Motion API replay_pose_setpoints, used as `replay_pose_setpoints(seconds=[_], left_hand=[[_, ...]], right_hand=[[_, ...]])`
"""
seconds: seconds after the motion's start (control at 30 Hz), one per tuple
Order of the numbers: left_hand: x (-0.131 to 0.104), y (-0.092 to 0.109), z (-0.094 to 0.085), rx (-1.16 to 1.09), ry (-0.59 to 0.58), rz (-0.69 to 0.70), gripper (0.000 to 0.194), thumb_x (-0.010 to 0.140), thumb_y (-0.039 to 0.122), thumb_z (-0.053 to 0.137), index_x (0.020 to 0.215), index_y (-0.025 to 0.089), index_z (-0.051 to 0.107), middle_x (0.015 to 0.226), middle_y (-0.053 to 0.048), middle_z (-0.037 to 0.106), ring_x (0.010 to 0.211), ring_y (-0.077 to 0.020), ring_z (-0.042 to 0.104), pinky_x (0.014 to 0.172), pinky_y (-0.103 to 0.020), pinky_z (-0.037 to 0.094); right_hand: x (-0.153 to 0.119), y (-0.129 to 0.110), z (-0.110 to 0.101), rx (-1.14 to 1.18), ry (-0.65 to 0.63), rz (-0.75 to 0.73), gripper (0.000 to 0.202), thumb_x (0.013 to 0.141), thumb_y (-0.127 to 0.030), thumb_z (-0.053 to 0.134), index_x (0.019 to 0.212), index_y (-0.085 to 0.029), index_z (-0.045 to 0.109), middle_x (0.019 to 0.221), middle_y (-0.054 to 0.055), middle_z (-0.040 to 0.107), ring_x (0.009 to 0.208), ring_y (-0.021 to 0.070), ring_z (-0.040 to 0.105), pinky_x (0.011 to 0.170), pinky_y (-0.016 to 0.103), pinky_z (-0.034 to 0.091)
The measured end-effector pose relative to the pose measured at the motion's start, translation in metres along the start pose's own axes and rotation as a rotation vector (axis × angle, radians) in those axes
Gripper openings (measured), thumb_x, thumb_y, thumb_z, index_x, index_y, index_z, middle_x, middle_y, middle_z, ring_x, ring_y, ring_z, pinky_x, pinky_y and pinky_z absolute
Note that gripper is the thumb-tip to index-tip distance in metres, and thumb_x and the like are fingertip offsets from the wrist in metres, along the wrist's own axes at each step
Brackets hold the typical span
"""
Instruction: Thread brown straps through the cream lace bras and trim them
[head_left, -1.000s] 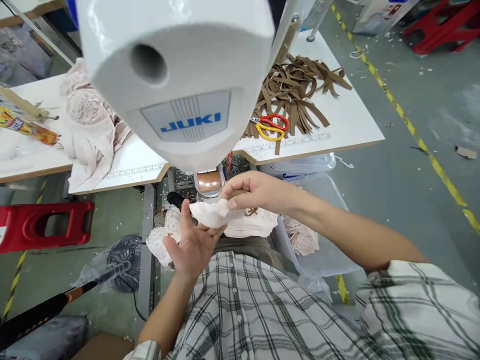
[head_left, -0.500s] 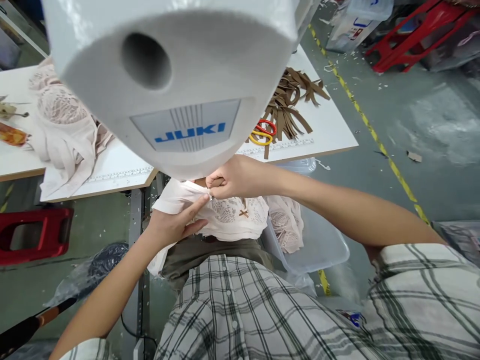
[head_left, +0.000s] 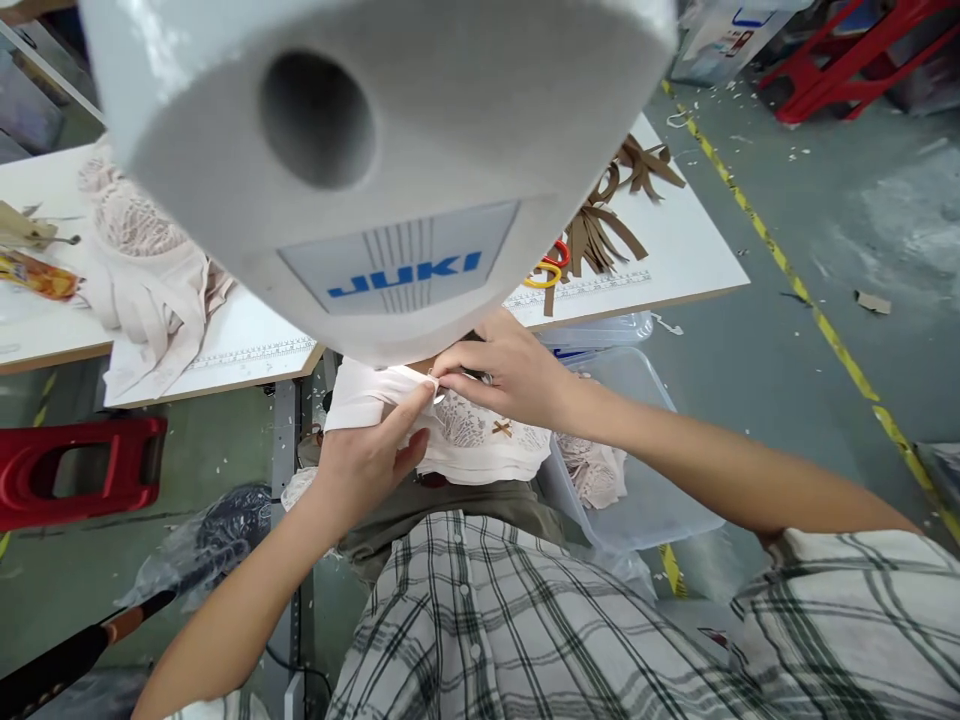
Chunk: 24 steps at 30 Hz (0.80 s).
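A pale pink lace bra (head_left: pixel 487 462) with a small brown bow hangs at my lap, below the front of a white JUKI sewing machine (head_left: pixel 420 330). My left hand (head_left: pixel 367 455) grips the bra's edge from the left, its thumb and index finger pressed on the cloth. From the right, my right hand (head_left: pixel 521 375) pinches at that same edge, its fingertips meeting those of the left. A small shiny piece shows by the fingertips, and a metallic glint under the right palm; I cannot make out what they are. The machine head hides the cloth behind.
On the white table, more pale bras (head_left: pixel 150 260) lie left; brown strips (head_left: pixel 600 230) and red-yellow-handled scissors (head_left: pixel 551 268) lie right. A clear plastic bin (head_left: pixel 667 490) holding lace pieces stands beside my lap. Red stools (head_left: pixel 135 460) stand on the floor, which has yellow tape (head_left: pixel 795 280).
My right hand has gone from a closed fist to a flatter pinch with fingers extended to the left. The left hand still grips the bra. The whole view has shifted slightly.
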<state>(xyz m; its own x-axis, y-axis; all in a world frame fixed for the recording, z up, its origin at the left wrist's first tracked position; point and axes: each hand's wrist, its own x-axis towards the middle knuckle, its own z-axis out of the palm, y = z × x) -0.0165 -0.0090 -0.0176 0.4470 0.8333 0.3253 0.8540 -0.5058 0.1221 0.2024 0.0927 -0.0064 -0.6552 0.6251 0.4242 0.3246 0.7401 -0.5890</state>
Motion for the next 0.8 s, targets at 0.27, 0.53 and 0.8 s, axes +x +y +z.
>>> replay_pose_setpoints(seconds=[0.27, 0.53, 0.8], left_hand=[[0.005, 0.010, 0.002, 0.060, -0.011, -0.072, 0.056, 0.092, 0.029, 0.060, 0.146, 0.024, 0.046, 0.092, -0.006, 0.072, 0.078, -0.0207, 0.067, 0.068, -0.027, 0.049], [0.008, 0.015, -0.004, 0.084, -0.030, -0.126, 0.050, 0.091, 0.029, 0.061, 0.140, 0.024, 0.053, 0.077, -0.003, 0.069, 0.063, -0.0173, 0.062, 0.053, -0.025, 0.040], [0.005, -0.017, -0.014, -0.111, -0.155, 0.092, 0.053, 0.094, 0.019, 0.055, 0.146, 0.026, 0.046, 0.110, -0.008, 0.072, 0.097, -0.0220, 0.068, 0.081, -0.030, 0.053]], right_hand=[[0.004, 0.001, 0.000, 0.180, -0.007, 0.078, 0.010, 0.089, -0.018, 0.064, 0.088, -0.020, 0.074, 0.093, 0.004, 0.070, 0.094, 0.0182, 0.061, 0.091, 0.035, 0.045], [-0.020, 0.011, 0.020, -0.044, 0.198, -0.176, 0.023, 0.094, -0.017, 0.054, 0.109, -0.024, 0.069, 0.111, 0.005, 0.071, 0.108, 0.0194, 0.063, 0.097, 0.040, 0.049], [-0.018, 0.005, 0.013, -0.229, 0.234, -0.175, 0.020, 0.092, -0.016, 0.057, 0.095, -0.028, 0.073, 0.090, 0.001, 0.070, 0.093, 0.0178, 0.060, 0.087, 0.036, 0.046]])
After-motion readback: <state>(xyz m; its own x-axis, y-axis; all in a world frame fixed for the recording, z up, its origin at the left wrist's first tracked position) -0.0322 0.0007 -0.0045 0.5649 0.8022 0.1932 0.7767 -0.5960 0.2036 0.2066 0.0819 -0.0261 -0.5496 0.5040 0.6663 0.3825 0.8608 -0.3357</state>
